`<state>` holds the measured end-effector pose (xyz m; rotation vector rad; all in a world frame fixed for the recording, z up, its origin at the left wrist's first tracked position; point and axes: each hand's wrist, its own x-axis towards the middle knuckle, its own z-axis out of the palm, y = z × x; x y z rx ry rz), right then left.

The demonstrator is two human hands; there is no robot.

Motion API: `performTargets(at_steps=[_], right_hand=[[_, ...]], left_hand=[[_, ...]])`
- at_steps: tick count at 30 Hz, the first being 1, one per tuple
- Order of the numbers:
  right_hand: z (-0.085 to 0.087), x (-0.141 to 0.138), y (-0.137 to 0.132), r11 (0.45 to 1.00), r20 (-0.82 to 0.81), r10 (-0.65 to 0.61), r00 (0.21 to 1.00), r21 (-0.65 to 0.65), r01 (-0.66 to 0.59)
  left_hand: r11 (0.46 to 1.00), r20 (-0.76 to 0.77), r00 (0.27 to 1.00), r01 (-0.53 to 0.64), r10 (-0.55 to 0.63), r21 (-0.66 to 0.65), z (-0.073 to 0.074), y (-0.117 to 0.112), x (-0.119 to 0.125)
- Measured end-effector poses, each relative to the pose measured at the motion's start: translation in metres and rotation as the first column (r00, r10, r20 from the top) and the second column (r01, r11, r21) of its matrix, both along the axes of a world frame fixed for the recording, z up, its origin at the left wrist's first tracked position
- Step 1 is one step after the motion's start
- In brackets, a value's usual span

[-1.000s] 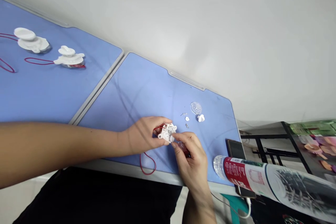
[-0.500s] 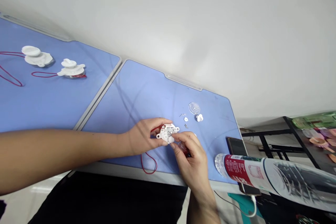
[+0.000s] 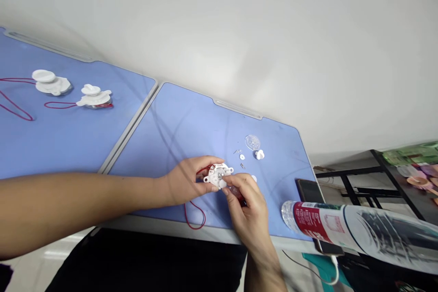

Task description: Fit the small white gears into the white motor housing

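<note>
My left hand (image 3: 186, 180) grips a small white plastic housing (image 3: 218, 174) with mounting ears, held just above the blue desk (image 3: 178, 123). A red wire (image 3: 195, 214) trails from it toward the desk's near edge. My right hand (image 3: 248, 207) is closed around a red-handled tool (image 3: 238, 193), its tip meeting the housing's centre. Just beyond lie a clear round cover (image 3: 252, 141), a white knob (image 3: 260, 154), a small white washer (image 3: 242, 157) and tiny screws (image 3: 242, 165).
On the left desk (image 3: 51, 137) lie two more white assemblies (image 3: 51, 83) (image 3: 93, 96) with red wires. A plastic bottle with a red label (image 3: 338, 228) lies at the right desk edge over a dark phone (image 3: 308, 190). A black shelf (image 3: 359, 178) stands right.
Both hands keep their hold on the housing and the tool, almost unmoved. The camera has tilted, so the desks sit slightly lower and further right in view.
</note>
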<state>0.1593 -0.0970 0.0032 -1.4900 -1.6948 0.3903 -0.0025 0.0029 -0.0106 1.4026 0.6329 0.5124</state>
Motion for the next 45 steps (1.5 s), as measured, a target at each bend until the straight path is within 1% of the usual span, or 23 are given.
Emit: performTargets(at_steps=[4,8,11,18,34,39,45], right_hand=[[0.0016,0.0002,-0.0007,1.000,-0.013,-0.024,1.000,0.018,0.024],[0.0059,0.0026,-0.0013,0.990,-0.027,-0.125,0.992,0.058,0.126],[0.0076,0.0048,-0.0024,0.984,-0.013,-0.166,0.986,0.065,0.167],[0.0055,0.0050,-0.0024,0.982,0.014,-0.185,0.983,0.031,0.185],[0.0067,0.0025,-0.0012,0.986,-0.028,-0.165,0.986,0.024,0.166],[0.0052,0.0021,0.0007,0.987,-0.011,-0.163,0.987,0.003,0.163],[0.0060,0.0011,0.0012,0.984,-0.036,-0.175,0.984,-0.014,0.175]], left_hand=[[1.000,0.001,1.000,0.002,-0.002,-0.008,-0.0004,-0.0004,0.0005],[1.000,0.015,1.000,0.006,-0.006,-0.005,0.0001,-0.0004,0.0011],[1.000,0.013,1.000,-0.002,0.002,-0.005,0.0007,0.0000,0.0011],[1.000,0.020,1.000,0.001,-0.001,0.002,0.0002,-0.0001,0.0012],[0.999,0.025,1.000,-0.002,0.003,-0.032,0.0010,-0.0013,0.0024],[0.999,0.017,1.000,-0.003,0.004,-0.042,0.0032,-0.0016,0.0026],[0.999,-0.001,1.000,-0.029,0.029,-0.014,0.0033,-0.0021,0.0026]])
